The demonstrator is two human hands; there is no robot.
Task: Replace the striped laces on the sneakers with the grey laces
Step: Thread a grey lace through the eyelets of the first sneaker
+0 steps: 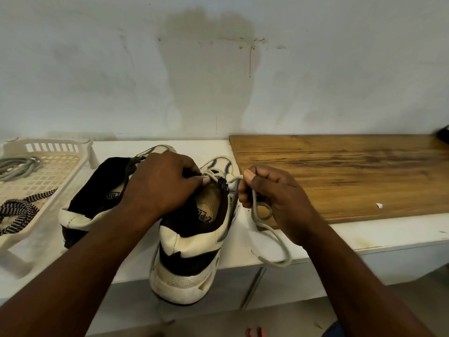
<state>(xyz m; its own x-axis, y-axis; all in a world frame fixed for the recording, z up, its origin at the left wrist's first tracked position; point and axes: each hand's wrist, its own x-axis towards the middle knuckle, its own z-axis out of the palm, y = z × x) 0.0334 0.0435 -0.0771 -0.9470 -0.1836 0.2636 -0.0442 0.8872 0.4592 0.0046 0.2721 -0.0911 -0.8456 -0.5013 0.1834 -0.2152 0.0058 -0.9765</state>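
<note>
Two white-and-black sneakers stand heel-toward-me on the white counter; the right sneaker [192, 249] overhangs the front edge, the left sneaker [90, 203] lies beside it. My left hand [160, 183] rests over the right sneaker's tongue and pinches the grey lace at the top eyelets. My right hand [272, 193] pinches the other end of that grey lace [272, 229], which loops down over the counter edge. A striped lace [21, 210] and another grey lace [19, 166] lie in the basket at left.
A cream plastic basket [58, 147] sits at the far left of the counter. A wooden board [340, 171] covers the counter to the right, with a small white scrap on it. A stained wall stands close behind.
</note>
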